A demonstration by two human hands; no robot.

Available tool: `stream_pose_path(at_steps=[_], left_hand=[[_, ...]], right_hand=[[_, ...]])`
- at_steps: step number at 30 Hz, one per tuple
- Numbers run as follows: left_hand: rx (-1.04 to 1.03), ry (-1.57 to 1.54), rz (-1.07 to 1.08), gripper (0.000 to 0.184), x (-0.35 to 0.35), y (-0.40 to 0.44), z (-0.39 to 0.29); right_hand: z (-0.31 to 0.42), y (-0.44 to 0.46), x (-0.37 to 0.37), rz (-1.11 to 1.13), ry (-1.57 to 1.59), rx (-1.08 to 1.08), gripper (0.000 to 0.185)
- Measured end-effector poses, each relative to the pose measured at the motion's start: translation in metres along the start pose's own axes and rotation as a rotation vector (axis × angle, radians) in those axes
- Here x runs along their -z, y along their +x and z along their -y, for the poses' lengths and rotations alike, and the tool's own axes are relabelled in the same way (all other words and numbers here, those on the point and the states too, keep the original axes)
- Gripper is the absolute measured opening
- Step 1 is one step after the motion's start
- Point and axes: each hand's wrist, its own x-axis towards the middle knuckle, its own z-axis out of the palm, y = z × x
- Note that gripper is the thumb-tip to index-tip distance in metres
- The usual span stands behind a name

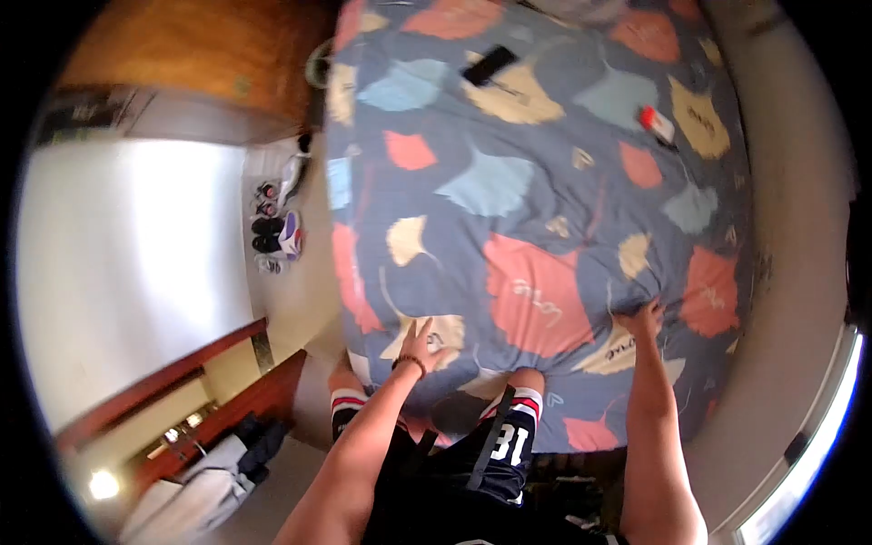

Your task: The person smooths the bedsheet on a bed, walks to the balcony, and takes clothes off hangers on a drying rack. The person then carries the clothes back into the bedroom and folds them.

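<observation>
A grey-blue bed sheet (581, 218) printed with large coral, cream and light-blue leaf shapes covers the bed in front of me. My left hand (422, 347) lies on the sheet near the bed's close edge, fingers apart, with a dark bead bracelet at the wrist. Farther right, my right hand (643, 322) is curled closed on the fabric, where creases run out from it. Its fingertips are partly hidden and slightly blurred. My knees rest at the near edge of the bed.
Toward the far side of the bed lie a black phone-like object (490, 66) and a small white bottle with a red cap (658, 124). Several shoes (277, 232) stand on the floor at left. A wall (790, 245) runs along the right side. Clothes (204, 477) are heaped at lower left.
</observation>
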Motion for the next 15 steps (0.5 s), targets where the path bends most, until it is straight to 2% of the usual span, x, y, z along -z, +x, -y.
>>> stream_pose_path(at_steps=[2, 3, 4, 5, 8, 9, 11, 12, 13, 15], left_hand=[[-0.091, -0.084, -0.099, 0.092, 0.009, -0.031, 0.058], [-0.128, -0.1, -0.172, 0.086, 0.013, -0.04, 0.084], [-0.174, -0.145, -0.213, 0.082, 0.032, -0.055, 0.108], [-0.228, -0.169, -0.257, 0.081, 0.047, -0.065, 0.135], [-0.285, -0.236, -0.358, 0.076, 0.133, -0.083, 0.231], [-0.286, -0.26, -0.453, 0.073, 0.157, -0.086, 0.266], [-0.184, -0.357, -0.51, 0.07, 0.223, -0.101, 0.333], [-0.141, -0.418, -0.539, 0.07, 0.236, -0.111, 0.368], [-0.09, -0.429, -0.579, 0.068, 0.257, -0.126, 0.403], [0.004, -0.375, -0.6, 0.068, 0.273, -0.149, 0.461]], right_hand=[[-0.011, 0.002, -0.047, -0.059, 0.097, 0.237, 0.127], [-0.004, -0.016, -0.081, -0.162, 0.124, 0.347, 0.102], [0.003, -0.037, -0.107, -0.193, 0.027, 0.571, 0.089], [0.046, -0.113, -0.097, 0.026, 0.152, 0.501, 0.077], [0.14, -0.311, -0.118, 0.259, 0.218, 0.838, 0.048], [0.167, -0.384, -0.135, 0.351, 0.557, 0.836, 0.047], [0.247, -0.51, -0.134, 0.656, 0.635, 0.726, 0.056], [0.285, -0.561, -0.134, 0.717, 0.565, 0.698, 0.056], [0.336, -0.622, -0.117, 0.663, 0.27, 0.809, 0.058], [0.379, -0.632, -0.157, 0.696, 0.293, 0.988, 0.061]])
